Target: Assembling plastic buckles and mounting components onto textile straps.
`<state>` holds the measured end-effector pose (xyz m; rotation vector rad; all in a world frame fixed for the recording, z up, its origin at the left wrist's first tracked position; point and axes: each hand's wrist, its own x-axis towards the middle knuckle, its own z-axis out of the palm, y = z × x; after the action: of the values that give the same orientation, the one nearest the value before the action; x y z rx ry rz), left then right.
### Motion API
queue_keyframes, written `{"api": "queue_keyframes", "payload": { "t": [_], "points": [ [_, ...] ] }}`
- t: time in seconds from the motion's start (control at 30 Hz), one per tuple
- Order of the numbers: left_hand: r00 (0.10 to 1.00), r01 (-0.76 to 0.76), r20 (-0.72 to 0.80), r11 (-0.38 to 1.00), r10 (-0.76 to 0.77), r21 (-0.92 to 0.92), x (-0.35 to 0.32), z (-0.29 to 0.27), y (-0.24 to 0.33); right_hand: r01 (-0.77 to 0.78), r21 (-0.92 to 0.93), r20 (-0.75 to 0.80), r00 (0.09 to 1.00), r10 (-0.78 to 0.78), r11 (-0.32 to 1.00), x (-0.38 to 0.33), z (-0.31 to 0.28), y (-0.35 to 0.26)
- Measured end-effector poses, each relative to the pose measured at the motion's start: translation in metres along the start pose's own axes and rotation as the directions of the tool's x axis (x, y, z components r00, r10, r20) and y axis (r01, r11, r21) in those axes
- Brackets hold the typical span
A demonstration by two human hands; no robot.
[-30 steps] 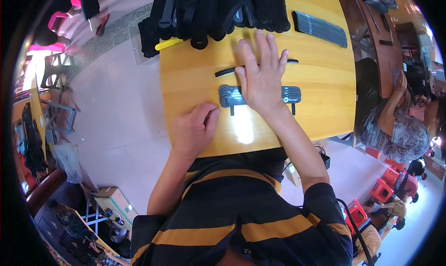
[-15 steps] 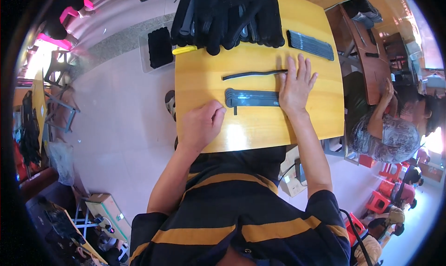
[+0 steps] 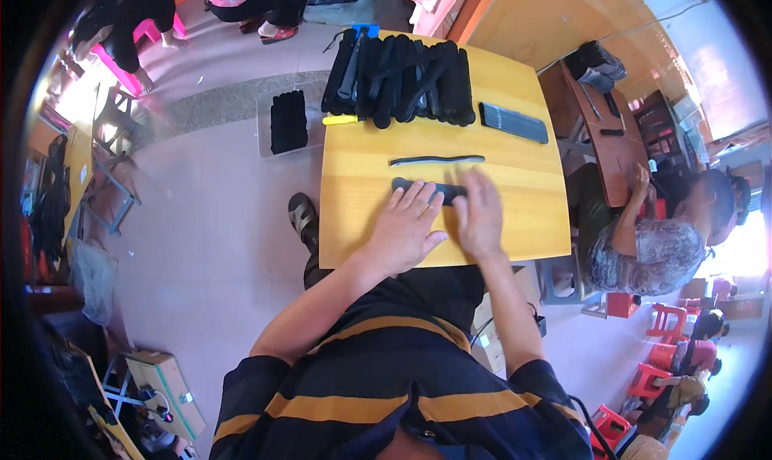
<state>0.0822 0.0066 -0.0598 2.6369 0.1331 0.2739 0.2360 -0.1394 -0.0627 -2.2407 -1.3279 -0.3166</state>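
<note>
A dark flat strip with a rounded end [image 3: 453, 193] lies across the middle of the yellow table; whether it is a single piece or a stack, I cannot tell. My left hand [image 3: 404, 228] rests flat on its left part, fingers stretched out. At its right end is my right hand [image 3: 480, 221], smeared by motion, its fingers extended and nothing visible in them. Just beyond both hands lies a narrow dark strip with a pale edge [image 3: 437, 161]. Farther off is a heap of black fuzzy strips [image 3: 402, 86], with a bundle of grey strips [image 3: 515, 124] to its right.
A yellow handle [image 3: 340, 120] sticks out by the heap at the table's [image 3: 370, 211] left edge. Beside that edge, a clear bin [image 3: 265, 126] holds black strips. A co-worker [image 3: 655, 247] sits at a brown table [image 3: 599, 150] to the right.
My left hand has opened from a closed shape and moved right onto the flat strip. My right hand has shifted left and nearer. The view has tilted, showing more of the far side.
</note>
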Motion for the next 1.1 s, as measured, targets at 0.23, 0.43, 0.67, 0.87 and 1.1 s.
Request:
{"api": "queue_keyframes", "payload": {
  "t": [0.23,0.43,0.67,0.87,1.1],
  "points": [
    [0.999,0.028,0.011,0.99,-0.03,0.139,-0.006,0.013,-0.014,-0.032,-0.117,0.174,0.983,0.053,0.993,-0.035,0.011,-0.012],
    [0.99,0.141,-0.029,0.976,-0.139,0.167,-0.03,0.008,-0.037,-0.089,-0.167,0.207,0.971,0.123,0.982,-0.046,0.011,0.002],
    [0.987,0.161,-0.023,0.965,-0.16,0.207,-0.036,0.003,-0.037,-0.183,-0.217,0.196,0.954,0.226,0.959,-0.06,0.004,0.014],
    [0.987,0.158,-0.042,0.965,-0.153,0.209,-0.033,0.004,-0.042,-0.194,-0.223,0.152,0.961,0.23,0.955,-0.06,0.007,0.017],
    [0.986,0.164,-0.016,0.959,-0.165,0.231,-0.031,0.007,-0.044,-0.259,-0.224,0.117,0.95,0.29,0.939,-0.06,0.008,0.019]
  ]
}}
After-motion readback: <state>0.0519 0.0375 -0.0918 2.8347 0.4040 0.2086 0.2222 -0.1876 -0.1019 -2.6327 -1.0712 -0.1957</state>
